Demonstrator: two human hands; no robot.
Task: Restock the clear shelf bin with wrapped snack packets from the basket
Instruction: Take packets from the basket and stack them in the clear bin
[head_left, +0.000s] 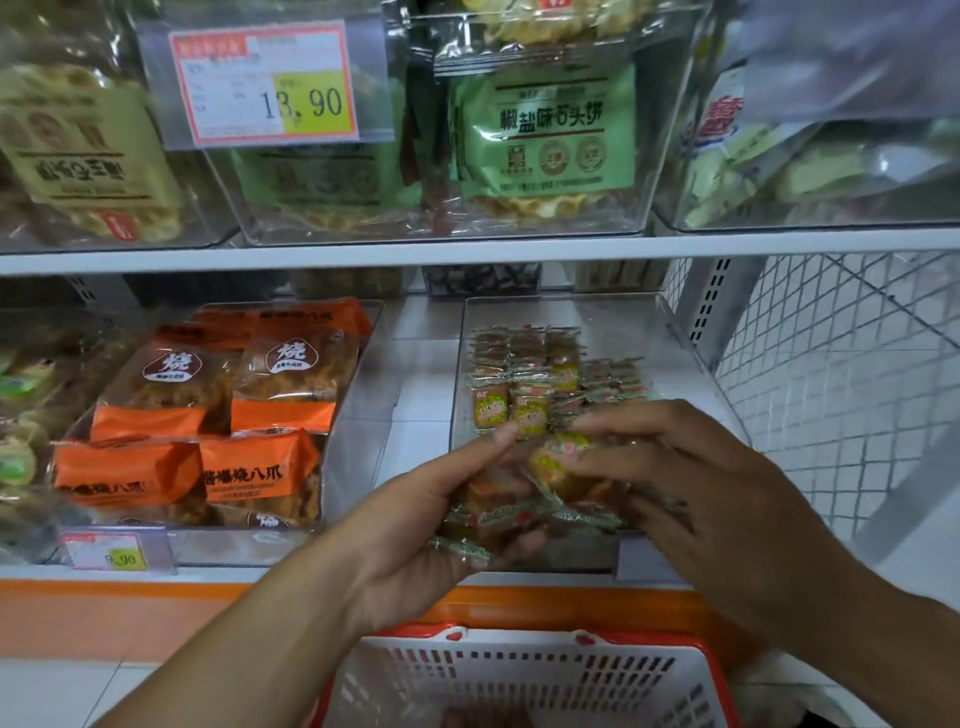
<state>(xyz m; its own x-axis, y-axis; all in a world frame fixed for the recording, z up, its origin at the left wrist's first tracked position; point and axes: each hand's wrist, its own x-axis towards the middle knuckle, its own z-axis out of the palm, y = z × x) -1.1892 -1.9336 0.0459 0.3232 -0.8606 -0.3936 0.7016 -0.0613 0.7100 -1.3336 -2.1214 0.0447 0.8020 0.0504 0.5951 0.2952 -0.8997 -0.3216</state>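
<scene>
gripping blurred snack packets (524, 493) w/ both hands, left (441, 525) & right (670, 467), basket (519, 680) cut off below

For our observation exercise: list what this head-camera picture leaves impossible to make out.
- Contents of the white slotted plastic basket: cut off by the bottom edge.
- Count of small wrapped snack packets held: left hand and right hand cover them.
- Small price tag digits: blurred.
- Front of the clear shelf bin: hidden behind both hands.
</scene>
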